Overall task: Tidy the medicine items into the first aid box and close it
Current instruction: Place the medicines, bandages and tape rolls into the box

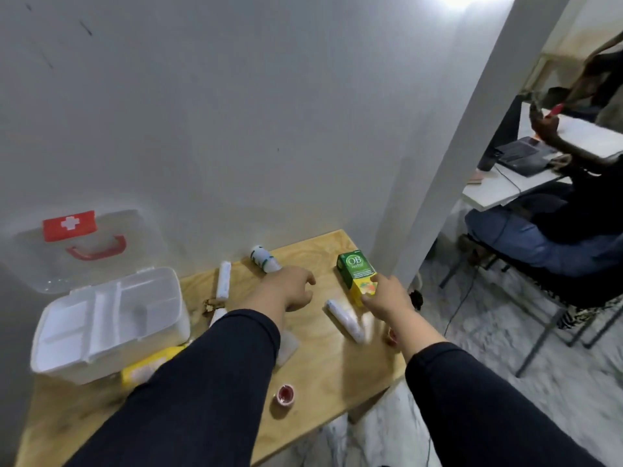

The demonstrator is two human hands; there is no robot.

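The right hand (387, 298) is laid over the near, yellow end of a green and yellow medicine carton (356, 276), and its grip appears to be closing on that end, though how firmly the carton is held cannot be told because the fingers are seen from behind. The left hand (290, 288) is stretched towards a small white bottle with a green band (264, 259) lying on its side near the wall; its grip is loosely curled and half open, nothing is held in it, and the bottle is just beyond the fingertips. Between the two hands a rolled white bandage (345, 320) lies on the bench (320, 372), and a second white roll (223, 280) lies farther left, beside the box. A small red-centred tape roll (286, 395) sits near the front edge, and a yellow packet (148, 365) is partly hidden under the left sleeve. The first aid box (108, 325) stands open at the left of the bench, its clear lid (84, 244) with the red cross and red handle leaning back against the wall; the white tray inside looks bare, although blur prevents certainty. The task is therefore judged to be at its start: nothing seems to have been packed, every loose item remains to be gathered, and the lid is yet to be shut.
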